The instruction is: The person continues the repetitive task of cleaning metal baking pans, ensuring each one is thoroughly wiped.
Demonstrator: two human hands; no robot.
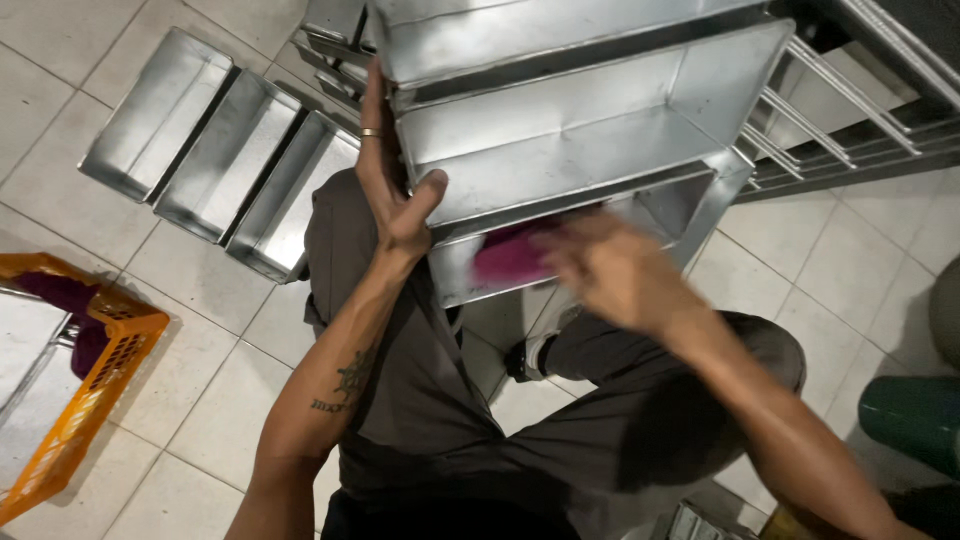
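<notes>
Head view: we are bracing a joined set of rectangular shiny metal baking tins (580,120) with our left hand (395,175), its fingers spread flat up the side wall and the thumb hooking over a rim. Our right hand (610,270), blurred, is pressing a magenta cloth (510,255) into the lowest tin; its fingers are curling on the cloth. In our judgement, the propped tins could be slipping off the knee, since only one hand is steadying them.
</notes>
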